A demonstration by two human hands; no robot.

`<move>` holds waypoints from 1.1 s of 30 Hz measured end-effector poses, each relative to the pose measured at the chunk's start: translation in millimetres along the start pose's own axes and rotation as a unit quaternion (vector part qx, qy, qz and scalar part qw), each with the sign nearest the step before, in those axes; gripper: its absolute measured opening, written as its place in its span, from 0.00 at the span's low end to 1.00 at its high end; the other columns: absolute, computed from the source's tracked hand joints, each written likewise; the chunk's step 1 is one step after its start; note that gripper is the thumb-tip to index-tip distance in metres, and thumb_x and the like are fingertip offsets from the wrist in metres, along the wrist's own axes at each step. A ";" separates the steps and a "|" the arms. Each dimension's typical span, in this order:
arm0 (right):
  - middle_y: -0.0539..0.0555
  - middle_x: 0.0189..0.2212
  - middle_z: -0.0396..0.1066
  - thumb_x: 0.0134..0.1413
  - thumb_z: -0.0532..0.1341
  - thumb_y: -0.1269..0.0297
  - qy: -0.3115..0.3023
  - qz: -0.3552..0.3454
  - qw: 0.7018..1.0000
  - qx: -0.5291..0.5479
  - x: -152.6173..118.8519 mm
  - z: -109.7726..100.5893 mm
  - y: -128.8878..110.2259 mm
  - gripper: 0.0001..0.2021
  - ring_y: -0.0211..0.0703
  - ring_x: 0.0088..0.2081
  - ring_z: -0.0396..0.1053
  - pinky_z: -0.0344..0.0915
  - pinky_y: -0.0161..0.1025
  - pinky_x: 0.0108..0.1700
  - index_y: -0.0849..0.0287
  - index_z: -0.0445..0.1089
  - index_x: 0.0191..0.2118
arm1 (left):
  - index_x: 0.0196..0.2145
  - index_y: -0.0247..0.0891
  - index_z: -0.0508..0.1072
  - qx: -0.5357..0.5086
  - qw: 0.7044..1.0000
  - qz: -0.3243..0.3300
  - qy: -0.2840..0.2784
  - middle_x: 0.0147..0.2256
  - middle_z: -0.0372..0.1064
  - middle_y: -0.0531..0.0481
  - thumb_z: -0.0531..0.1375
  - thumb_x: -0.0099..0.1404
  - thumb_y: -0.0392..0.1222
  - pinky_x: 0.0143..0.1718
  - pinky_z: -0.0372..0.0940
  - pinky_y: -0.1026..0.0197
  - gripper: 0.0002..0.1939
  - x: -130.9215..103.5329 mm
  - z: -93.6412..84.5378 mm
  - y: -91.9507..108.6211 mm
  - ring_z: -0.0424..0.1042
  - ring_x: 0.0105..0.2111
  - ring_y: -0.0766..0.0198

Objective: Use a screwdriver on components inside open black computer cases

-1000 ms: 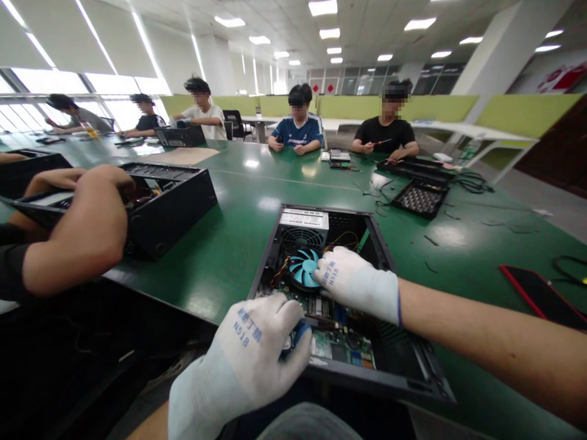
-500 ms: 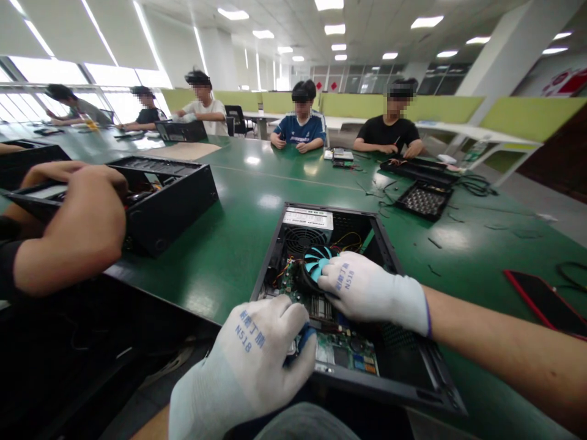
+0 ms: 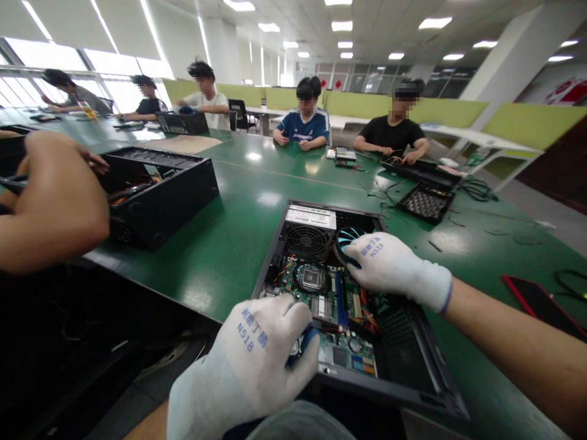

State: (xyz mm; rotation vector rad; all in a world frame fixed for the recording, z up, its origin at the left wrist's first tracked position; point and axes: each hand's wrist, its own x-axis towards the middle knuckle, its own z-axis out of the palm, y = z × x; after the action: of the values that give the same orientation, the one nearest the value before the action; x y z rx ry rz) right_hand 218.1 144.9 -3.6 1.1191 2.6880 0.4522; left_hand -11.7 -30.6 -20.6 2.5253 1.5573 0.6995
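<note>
An open black computer case (image 3: 380, 382) lies on its side in front of me. My right hand (image 3: 387, 263), in a white glove, grips a round CPU cooler fan (image 3: 349, 234) with turquoise blades over the far right part of the case. Bare on the green motherboard (image 3: 284, 278) is the CPU socket (image 3: 312, 278), with a processor in it. At the near left edge of the case, my gloved left hand (image 3: 270, 351) has its fingers curled; what they hold is hidden. Beside the fan sits the power supply (image 3: 310, 217).
A co-worker's arm (image 3: 64, 195) reaches into another black case (image 3: 174, 201) on the left. Several people sit across the green table (image 3: 243, 226). Cables and a black perforated panel (image 3: 426, 200) lie at the far right, a red-edged black object (image 3: 541, 305) nearer.
My right hand has moved the cooler fan away and to the right, off the motherboard, uncovering the CPU socket. My left hand has stayed almost in place. The co-worker's arm has shifted left.
</note>
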 end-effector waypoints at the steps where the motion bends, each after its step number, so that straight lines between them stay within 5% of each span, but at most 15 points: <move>1: 0.62 0.36 0.81 0.65 0.56 0.59 -0.003 0.004 1.000 -0.008 5.4 2.3 2.0 0.15 0.53 0.38 0.79 0.64 0.44 0.38 0.58 0.79 0.39 | 0.36 0.44 0.64 -0.001 1.000 -0.002 -0.003 0.32 0.67 0.52 0.55 0.73 0.45 0.31 0.59 0.53 0.07 -0.2 0.3 -0.1 0.68 0.30 0.58; 10: 0.64 0.42 0.81 0.59 0.65 0.53 -0.060 0.000 0.998 -0.019 31.9 16.3 20.6 0.16 0.58 0.44 0.77 0.64 0.45 0.41 0.59 0.82 0.45 | 0.36 0.44 0.64 -0.008 1.000 -0.011 -0.004 0.32 0.67 0.53 0.55 0.73 0.45 0.31 0.57 0.53 0.07 -1.7 0.5 -0.8 0.68 0.30 0.58; 20: 0.63 0.39 0.78 0.69 0.56 0.45 0.144 0.052 0.980 0.124 -6.4 16.5 25.4 0.24 0.52 0.42 0.71 0.61 0.43 0.46 0.62 0.78 0.41 | 0.45 0.42 0.67 -0.005 1.000 -0.010 0.014 0.35 0.70 0.50 0.58 0.71 0.45 0.32 0.65 0.53 0.07 -0.1 -1.4 0.3 0.72 0.34 0.56; 25: 0.60 0.37 0.77 0.69 0.57 0.47 0.190 0.066 0.956 0.213 -15.2 23.9 20.5 0.22 0.50 0.41 0.70 0.61 0.42 0.46 0.62 0.77 0.38 | 0.54 0.38 0.66 0.046 0.996 0.070 0.025 0.46 0.74 0.40 0.57 0.72 0.42 0.45 0.74 0.49 0.14 6.3 -13.5 1.0 0.77 0.44 0.50; 28: 0.60 0.38 0.76 0.69 0.58 0.48 0.211 0.069 0.946 0.237 -16.0 25.4 20.4 0.20 0.50 0.41 0.70 0.61 0.42 0.46 0.61 0.76 0.38 | 0.54 0.36 0.66 0.083 0.989 0.114 -0.033 0.51 0.73 0.35 0.54 0.74 0.42 0.52 0.74 0.45 0.14 27.6 -15.0 -0.1 0.77 0.50 0.46; 33: 0.59 0.37 0.76 0.69 0.58 0.49 0.220 0.070 0.938 0.260 -16.7 23.9 21.3 0.19 0.48 0.40 0.69 0.60 0.42 0.45 0.61 0.76 0.37 | 0.52 0.32 0.68 0.105 0.969 0.031 -0.220 0.49 0.74 0.36 0.59 0.72 0.44 0.52 0.73 0.48 0.16 94.3 8.0 -5.2 0.78 0.49 0.48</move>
State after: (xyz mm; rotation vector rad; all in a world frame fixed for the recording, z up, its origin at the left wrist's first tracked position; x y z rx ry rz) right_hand 250.7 152.0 -17.5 1.5029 3.2482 -0.0113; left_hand 22.7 54.8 2.0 2.6386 1.4581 -0.0371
